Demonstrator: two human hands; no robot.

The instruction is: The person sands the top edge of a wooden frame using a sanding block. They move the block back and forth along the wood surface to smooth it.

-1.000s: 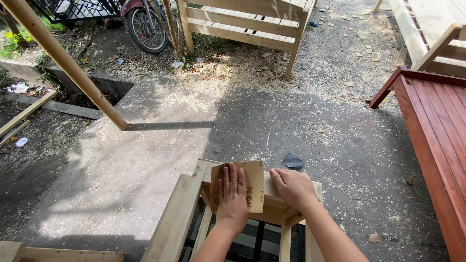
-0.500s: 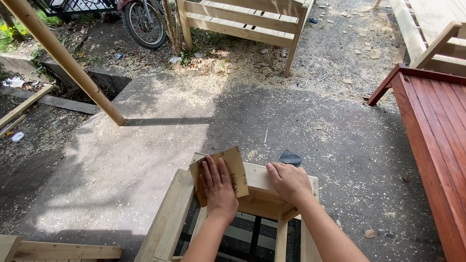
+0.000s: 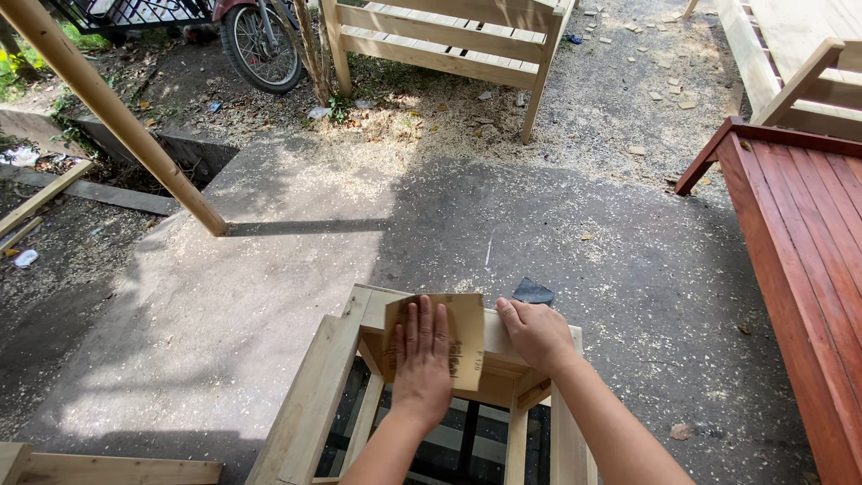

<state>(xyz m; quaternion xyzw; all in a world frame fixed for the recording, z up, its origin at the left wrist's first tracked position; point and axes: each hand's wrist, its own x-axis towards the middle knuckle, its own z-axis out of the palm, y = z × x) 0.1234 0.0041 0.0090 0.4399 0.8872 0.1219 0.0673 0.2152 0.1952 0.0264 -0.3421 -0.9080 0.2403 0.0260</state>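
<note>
A bare pale-wood frame (image 3: 314,404) stands in front of me, its top rail running left to right. A tan sheet of sandpaper (image 3: 469,330) lies over that rail. My left hand (image 3: 422,359) is pressed flat on the sheet, fingers together and pointing away from me. My right hand (image 3: 537,332) grips the rail just to the right of the sheet, fingers curled over its far edge.
Concrete ground dusted with sawdust lies ahead. A dark scrap (image 3: 532,292) lies on the ground just beyond the frame. A red-stained bench (image 3: 808,233) is at the right, an unpainted wooden bench (image 3: 449,36) at the back, a slanted wooden pole (image 3: 117,117) at the left, a bike wheel (image 3: 262,45) behind.
My left hand has slid the sandpaper back to the right along the rail, after a stroke to the left half a second ago. The right hand keeps its hold.
</note>
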